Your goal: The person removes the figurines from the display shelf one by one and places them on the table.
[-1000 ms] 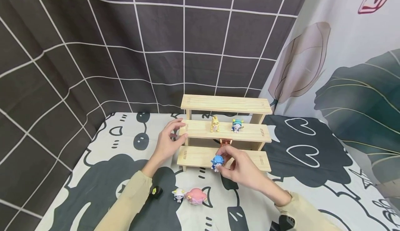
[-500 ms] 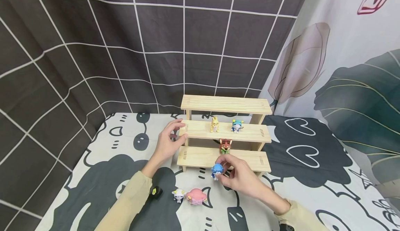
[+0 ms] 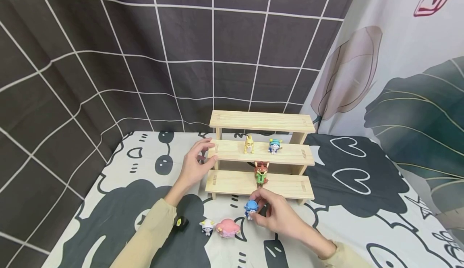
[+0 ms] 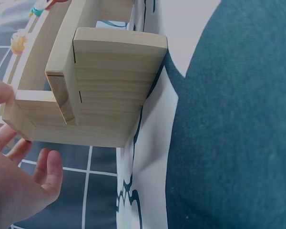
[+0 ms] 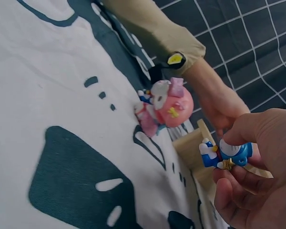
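Note:
In the head view my right hand pinches a small figurine with a blue cap between thumb and fingers, in front of the stepped wooden shelf. The right wrist view shows that figurine's white-and-blue body poking out past the fingertips. My left hand holds the left end of the shelf's middle board, thumb and fingers about its edge. On that board stand a yellow rabbit-like figurine and a figurine in a teal hat. A fox figurine in green stands on the lowest board.
A white figurine with yellow horns and a pink round-headed figurine sit side by side on the patterned cloth, nearer to me. Behind the shelf hangs a dark gridded curtain; a leaf-print curtain hangs at the right.
My right hand has drawn back toward me from the lowest board, carrying the blue-capped figurine. The fox figurine behind it has come into full view. My left hand has stayed on the shelf.

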`<state>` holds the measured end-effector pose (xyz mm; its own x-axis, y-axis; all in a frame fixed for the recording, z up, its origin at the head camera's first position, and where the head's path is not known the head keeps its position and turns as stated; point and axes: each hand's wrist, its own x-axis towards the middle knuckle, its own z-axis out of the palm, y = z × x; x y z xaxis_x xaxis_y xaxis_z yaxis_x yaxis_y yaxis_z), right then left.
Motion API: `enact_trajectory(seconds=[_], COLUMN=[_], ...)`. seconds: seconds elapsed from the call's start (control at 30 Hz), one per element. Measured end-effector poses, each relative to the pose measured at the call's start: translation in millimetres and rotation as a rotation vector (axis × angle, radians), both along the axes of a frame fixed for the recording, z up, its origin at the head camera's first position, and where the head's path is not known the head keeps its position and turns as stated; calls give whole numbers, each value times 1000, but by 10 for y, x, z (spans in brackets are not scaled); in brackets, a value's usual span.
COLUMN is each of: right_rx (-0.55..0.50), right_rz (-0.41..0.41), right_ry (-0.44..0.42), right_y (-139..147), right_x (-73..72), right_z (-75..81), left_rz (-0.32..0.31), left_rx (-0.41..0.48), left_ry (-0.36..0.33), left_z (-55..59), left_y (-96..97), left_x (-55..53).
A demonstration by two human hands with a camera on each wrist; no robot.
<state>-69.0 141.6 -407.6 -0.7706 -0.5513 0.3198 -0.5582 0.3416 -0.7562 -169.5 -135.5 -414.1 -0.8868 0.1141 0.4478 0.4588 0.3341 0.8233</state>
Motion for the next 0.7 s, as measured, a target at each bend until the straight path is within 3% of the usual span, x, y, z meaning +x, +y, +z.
enact_trajectory(seconds=[0.53, 0.7], right_rx=[-12, -12], right_rz=[18, 35], right_ry=[-8, -42], right_y=[-16, -31], right_x=[114, 146], right_z=[-117, -145], left_rz=[-1, 1], left_rx=[40, 37], left_ry=[5, 10], left_z=[-2, 149], left_y=[19, 70], left_x=[1, 105])
